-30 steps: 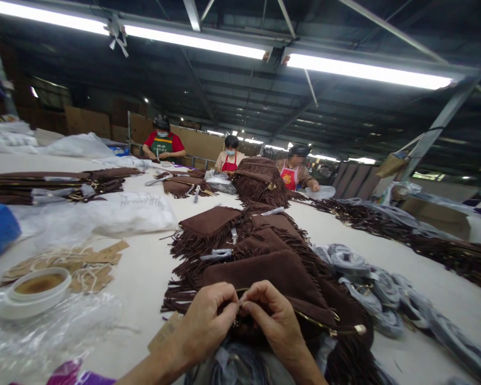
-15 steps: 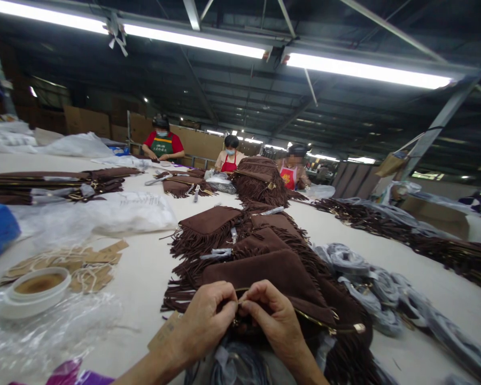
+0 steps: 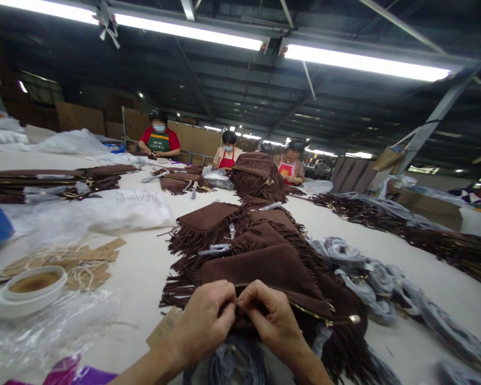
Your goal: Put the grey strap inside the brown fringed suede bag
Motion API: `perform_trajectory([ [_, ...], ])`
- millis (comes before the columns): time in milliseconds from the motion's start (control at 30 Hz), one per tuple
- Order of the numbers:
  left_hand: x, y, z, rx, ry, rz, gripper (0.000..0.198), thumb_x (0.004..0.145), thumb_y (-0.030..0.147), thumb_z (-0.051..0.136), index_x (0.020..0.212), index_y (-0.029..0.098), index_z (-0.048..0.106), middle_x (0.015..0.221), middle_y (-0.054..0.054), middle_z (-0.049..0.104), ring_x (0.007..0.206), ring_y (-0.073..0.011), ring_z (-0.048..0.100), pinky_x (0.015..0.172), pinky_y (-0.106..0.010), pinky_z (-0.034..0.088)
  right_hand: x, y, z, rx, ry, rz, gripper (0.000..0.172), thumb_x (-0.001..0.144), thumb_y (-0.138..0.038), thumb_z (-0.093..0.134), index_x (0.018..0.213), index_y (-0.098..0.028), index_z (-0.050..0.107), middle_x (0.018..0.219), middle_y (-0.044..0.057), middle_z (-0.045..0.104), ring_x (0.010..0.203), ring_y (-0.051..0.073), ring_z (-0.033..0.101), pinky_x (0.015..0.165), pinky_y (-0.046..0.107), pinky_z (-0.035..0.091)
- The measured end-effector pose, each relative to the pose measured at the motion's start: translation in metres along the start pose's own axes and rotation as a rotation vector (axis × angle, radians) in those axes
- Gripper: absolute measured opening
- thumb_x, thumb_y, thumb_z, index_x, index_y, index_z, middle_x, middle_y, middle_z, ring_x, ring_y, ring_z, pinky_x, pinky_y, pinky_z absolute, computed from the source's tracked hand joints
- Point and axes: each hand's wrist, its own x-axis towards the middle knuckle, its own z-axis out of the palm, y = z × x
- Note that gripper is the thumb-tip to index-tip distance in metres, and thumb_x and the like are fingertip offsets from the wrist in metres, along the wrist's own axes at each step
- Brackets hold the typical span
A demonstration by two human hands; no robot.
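Note:
Both hands meet at the near edge of a brown suede fringed bag (image 3: 272,270) lying on the white table (image 3: 144,272). My left hand (image 3: 202,321) and my right hand (image 3: 270,315) pinch something small at the bag's gold zipper edge; the item between the fingertips is too small to make out. A brown paper tag (image 3: 164,327) sits under my left wrist. More fringed bags (image 3: 208,222) lie in a row beyond.
A roll of tape (image 3: 30,286) and a pile of paper tags (image 3: 76,259) lie at left, clear plastic bags (image 3: 44,331) near me. Grey wrapped straps (image 3: 364,272) trail at right. Three people (image 3: 228,152) work at the far end behind a bag stack (image 3: 258,176).
The view has tipped slightly downward. My hands stay pinched together at the bag's zipper edge, with only small finger movement.

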Motion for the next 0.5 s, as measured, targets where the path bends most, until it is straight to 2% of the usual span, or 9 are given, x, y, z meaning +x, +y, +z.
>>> perform_trajectory([
  [267,0.003,-0.009,0.003,0.008,0.006,0.071,0.015,0.078,0.011,0.044,0.065,0.020,0.045,0.068,0.000,0.052,0.067,-0.0154,0.049,0.063,-0.027,0.033,0.003,-0.005,0.003,-0.031,-0.037,-0.012,0.018,0.080,-0.007,0.049,0.073,-0.023,0.054,0.068,-0.003,0.060,0.063,0.014,0.058,0.061,0.024,0.043],
  [400,0.008,-0.011,-0.010,0.008,0.000,0.191,0.013,0.082,0.014,0.045,0.072,0.020,0.050,0.079,-0.001,0.055,0.077,-0.0164,0.053,0.069,-0.026,0.037,-0.001,-0.021,-0.001,-0.228,0.020,0.036,0.011,0.089,-0.017,0.052,0.081,-0.023,0.057,0.074,0.000,0.061,0.067,0.017,0.059,0.062,0.026,0.043],
  [433,0.008,-0.012,-0.014,0.027,-0.008,0.215,0.007,0.080,0.014,0.048,0.078,0.020,0.052,0.086,-0.002,0.056,0.082,-0.0172,0.053,0.072,-0.026,0.037,-0.008,-0.023,-0.001,-0.310,-0.015,0.020,0.009,0.089,-0.021,0.054,0.082,-0.024,0.059,0.078,0.001,0.063,0.070,0.018,0.060,0.063,0.027,0.044],
  [500,0.008,-0.014,-0.021,0.099,-0.045,0.218,0.023,0.071,0.014,0.057,0.093,0.021,0.053,0.100,-0.002,0.055,0.093,-0.0196,0.053,0.077,-0.028,0.038,-0.030,-0.019,0.002,-0.454,-0.166,-0.013,0.004,0.085,-0.030,0.064,0.084,-0.026,0.066,0.089,0.003,0.069,0.078,0.022,0.065,0.067,0.030,0.048],
])
